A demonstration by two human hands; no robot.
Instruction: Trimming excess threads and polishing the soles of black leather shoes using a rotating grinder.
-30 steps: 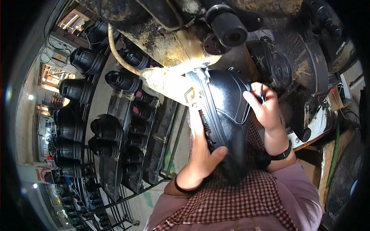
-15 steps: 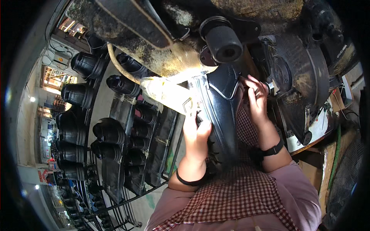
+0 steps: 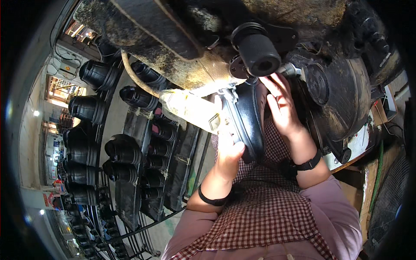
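Note:
A black leather shoe (image 3: 250, 117) lies beneath the sewing machine's dark head, with its ridged sole edge to the left and its brownish lining to the right. Against the sole edge, close to the near end of the shoe, my left hand (image 3: 228, 149) is closed, thumb in front; glare washes out its fingers. On the other side, my right hand (image 3: 281, 106) has its fingers stretched out and apart, their tips at the shoe's opening. Above them protrudes a black cylindrical machine part (image 3: 259, 54). A metal piece (image 3: 229, 93) meets the sole edge at the left.
Black shoes (image 3: 123, 147) stand on a tiered rack (image 3: 130, 190) at the left. A worn dark wheel housing (image 3: 338, 95) fills the right, beside a white tabletop (image 3: 359, 143) and a fan grille (image 3: 390, 203). A brightly lit pale machine arm (image 3: 188, 108) reaches in from the left.
The shoe has turned, showing a narrower side, and its near end has drawn away from me. My right fingers have straightened and shifted forward. My left hand has slid slightly right and nearer me.

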